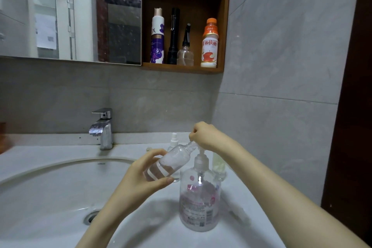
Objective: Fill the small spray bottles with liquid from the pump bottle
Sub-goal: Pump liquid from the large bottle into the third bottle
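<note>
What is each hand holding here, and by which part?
The left hand grips the tilted small spray bottle by its lower body. The right hand is curled over the pump head of the pump bottle.

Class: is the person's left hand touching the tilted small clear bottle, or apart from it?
Touching. The head view shows the left hand with fingers and thumb curled round the lower half of the small clear bottle.

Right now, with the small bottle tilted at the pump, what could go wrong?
1. The small bottle is tilted in the left hand, its narrow neck at the pump head under the right hand: slight misalignment may send liquid down the outside.
2. The pump bottle stands beside the basin; an off-centre press might tip it.
</note>
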`<state>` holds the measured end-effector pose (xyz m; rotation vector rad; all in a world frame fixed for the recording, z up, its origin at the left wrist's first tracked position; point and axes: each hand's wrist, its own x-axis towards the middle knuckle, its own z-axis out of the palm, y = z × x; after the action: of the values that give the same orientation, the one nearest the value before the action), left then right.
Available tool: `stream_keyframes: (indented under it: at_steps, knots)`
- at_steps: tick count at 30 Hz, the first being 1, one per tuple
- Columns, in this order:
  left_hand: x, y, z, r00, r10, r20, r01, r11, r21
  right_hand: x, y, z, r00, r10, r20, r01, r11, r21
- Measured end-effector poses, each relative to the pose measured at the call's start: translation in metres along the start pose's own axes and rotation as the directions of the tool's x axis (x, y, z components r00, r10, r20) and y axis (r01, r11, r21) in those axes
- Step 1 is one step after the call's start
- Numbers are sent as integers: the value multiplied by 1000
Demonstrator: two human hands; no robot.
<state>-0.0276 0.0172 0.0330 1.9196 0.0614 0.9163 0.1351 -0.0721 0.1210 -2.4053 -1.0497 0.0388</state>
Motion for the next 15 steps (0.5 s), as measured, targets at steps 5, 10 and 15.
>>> stream_keyframes:
  at_steps: [5,10,15]
  knots:
    - [1,-2,-2,1000,3,16,-4,999,52,-1,2,6,999,26,32,-26,1000,-4]
    - [-1,-1,-1,1000,-17,3,17,1000,26,-1,-3,-3,1000,12,-11,-13,996,-94]
    - [1,-1,-1,1000,-10,4,10,1000,11,-2,0,3,999,31,16,-32,999,24]
